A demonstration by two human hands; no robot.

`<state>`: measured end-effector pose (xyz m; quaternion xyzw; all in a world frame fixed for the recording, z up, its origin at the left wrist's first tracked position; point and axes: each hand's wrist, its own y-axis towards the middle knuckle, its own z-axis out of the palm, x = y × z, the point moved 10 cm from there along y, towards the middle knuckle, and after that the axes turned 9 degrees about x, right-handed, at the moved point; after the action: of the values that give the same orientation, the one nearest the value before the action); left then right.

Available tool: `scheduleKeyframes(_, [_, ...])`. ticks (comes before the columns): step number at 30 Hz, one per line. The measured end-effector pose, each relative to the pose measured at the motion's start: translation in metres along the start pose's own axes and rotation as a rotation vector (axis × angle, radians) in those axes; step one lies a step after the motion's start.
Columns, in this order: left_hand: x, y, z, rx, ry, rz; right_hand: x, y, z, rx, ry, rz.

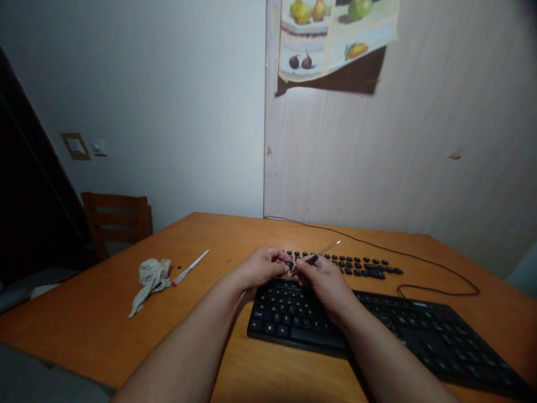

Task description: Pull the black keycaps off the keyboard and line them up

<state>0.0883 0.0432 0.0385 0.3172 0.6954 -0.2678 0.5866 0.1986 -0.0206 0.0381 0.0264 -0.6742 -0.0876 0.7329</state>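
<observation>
My left hand (268,264) is closed, pinching a small black keycap (288,265) between thumb and fingers. Close beside it, my right hand (321,277) grips a thin pen-like tool (312,259) with a dark middle and a clear, shiny rear end pointing up and away. Its front tip is near the keycap; whether they touch I cannot tell. Both hands are over the far left edge of a black keyboard (319,334), where the upper-left part shows bare key posts. Behind the hands, loose keycaps (356,266) lie in rows, partly hidden by my fingers.
A crumpled pale cloth (153,280) and a white stick-like brush (193,267) with a pink end lie on the left of the wooden table (201,347). A black cable (436,294) curves along the back right. A wooden chair (117,215) stands beyond the table.
</observation>
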Motion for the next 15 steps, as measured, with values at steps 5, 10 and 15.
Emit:
scheduleKeyframes(5, [0.000,-0.001,-0.013,-0.056,0.003,0.014,0.002,0.001,-0.005,-0.041,0.049,-0.013])
scheduleKeyframes(10, [0.005,0.001,-0.039,-0.131,0.091,0.018,0.008,-0.001,-0.017,-0.107,0.052,-0.042])
scheduleKeyframes(15, [0.019,0.006,-0.045,-0.116,0.248,0.036,0.011,-0.003,-0.018,-0.111,0.051,-0.055])
